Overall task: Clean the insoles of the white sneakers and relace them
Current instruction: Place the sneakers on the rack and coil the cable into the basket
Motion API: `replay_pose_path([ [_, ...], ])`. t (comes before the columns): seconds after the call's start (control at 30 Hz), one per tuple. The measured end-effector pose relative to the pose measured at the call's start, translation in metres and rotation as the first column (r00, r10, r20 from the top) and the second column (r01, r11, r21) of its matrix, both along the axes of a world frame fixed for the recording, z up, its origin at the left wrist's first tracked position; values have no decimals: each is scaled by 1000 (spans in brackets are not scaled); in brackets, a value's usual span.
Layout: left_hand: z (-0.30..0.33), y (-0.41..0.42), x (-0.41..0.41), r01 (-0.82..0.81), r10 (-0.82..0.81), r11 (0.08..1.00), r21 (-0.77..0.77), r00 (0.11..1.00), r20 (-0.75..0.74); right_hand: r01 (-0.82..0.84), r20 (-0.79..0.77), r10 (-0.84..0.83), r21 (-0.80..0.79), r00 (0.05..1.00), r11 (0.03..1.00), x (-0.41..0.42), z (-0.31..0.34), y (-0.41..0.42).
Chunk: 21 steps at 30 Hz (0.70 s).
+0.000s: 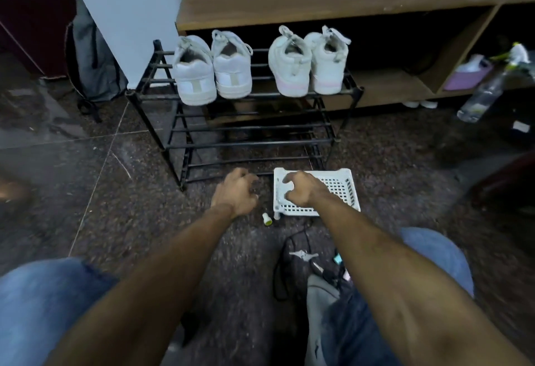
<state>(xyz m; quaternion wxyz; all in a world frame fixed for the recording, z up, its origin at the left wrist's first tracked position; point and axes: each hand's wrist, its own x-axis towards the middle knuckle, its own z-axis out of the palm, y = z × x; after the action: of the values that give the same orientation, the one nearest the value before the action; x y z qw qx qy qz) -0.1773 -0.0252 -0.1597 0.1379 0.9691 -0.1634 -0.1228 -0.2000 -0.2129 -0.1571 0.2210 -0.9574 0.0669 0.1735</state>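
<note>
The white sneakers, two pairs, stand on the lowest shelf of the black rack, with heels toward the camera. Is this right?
Not quite. The head view shows both pairs of white sneakers on the top shelf of the black rack, not the lowest. Their heels do face the camera.

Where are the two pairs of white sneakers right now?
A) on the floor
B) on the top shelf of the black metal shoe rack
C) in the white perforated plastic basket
B: both pairs of white sneakers stand heels-out on the top shelf of the black metal shoe rack.
</note>
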Motion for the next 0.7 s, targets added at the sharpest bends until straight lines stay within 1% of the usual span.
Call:
replay_pose_path([
  [0.1, -30, -8, -38, 39, -41, 999, -19, 989, -140, 71, -144, -67, 23, 987, 997, -25, -26, -9],
  [0.17, -50, -9, -58, 24, -28, 999, -24, 977, -210, 94, -197, -87, 30, 977, 995, -37, -39, -10],
  [0.27, -82, -7, -78, -83, 49, 994, -75, 923, -381, 141, -261, -119, 68, 958, 988, -51, -61, -7],
  [0.33, -101, -4, -88, -151, 91, 984, -95, 884, -459, 175, -291, -150, 63, 945, 982, -58, -82, -3],
  [0.47, -134, 3, -95, -216, 174, 976, -27, 847, -502, 171, -397, -145, 30, 906, 985, -71, -126, 7],
  [0.53, -152, 5, -96, -248, 204, 969, -9, 813, -545, 173, -432, -151, 11, 889, 985, -80, -145, 16],
  [0.7, -188, 15, -97, -323, 272, 946, 40, 718, -641, 207, -408, -217, -70, 887, 976, -95, -185, 44],
])
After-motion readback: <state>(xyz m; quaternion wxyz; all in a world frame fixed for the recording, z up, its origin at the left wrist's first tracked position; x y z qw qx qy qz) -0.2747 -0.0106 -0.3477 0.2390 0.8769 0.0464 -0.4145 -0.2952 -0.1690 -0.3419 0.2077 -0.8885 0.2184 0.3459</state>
